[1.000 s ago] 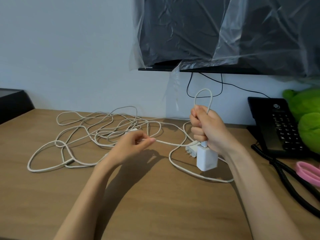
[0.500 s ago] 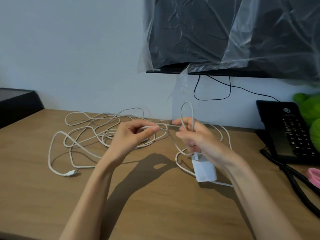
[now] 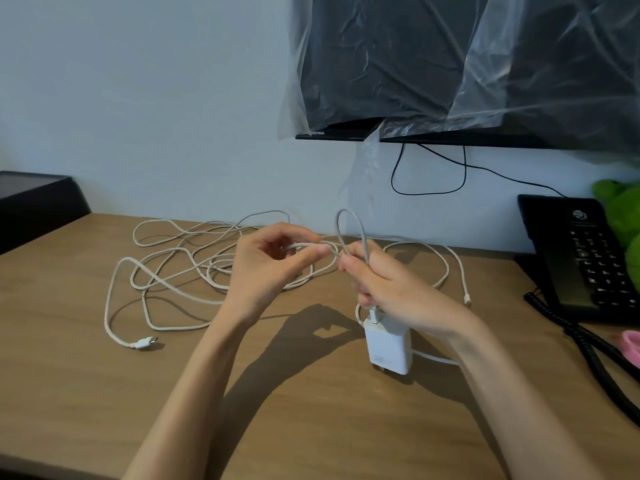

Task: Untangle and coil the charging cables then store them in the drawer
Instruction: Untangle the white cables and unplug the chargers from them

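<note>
The job looks barely begun. The right hand (image 3: 388,285) grips one small loop (image 3: 349,220) of white cable, fingers curled round it, with the charger (image 3: 389,344) just below. The left hand (image 3: 266,268) pinches the next stretch between thumb and fingers. Most of the cable (image 3: 180,268) lies in loose tangles on the desk (image 3: 104,410). No drawer is in view.

An off-white cable (image 3: 221,263) lies in a loose tangle on the surface, far left. One white connector (image 3: 147,342) rests at the near left, and another tip (image 3: 467,301) lies to the right. The left hand (image 3: 270,268) pinches a strand. The right hand (image 3: 388,289) grips an upright loop (image 3: 348,211) above the white adapter (image 3: 389,344), which stands upright with the cable plugged into its top.
</note>
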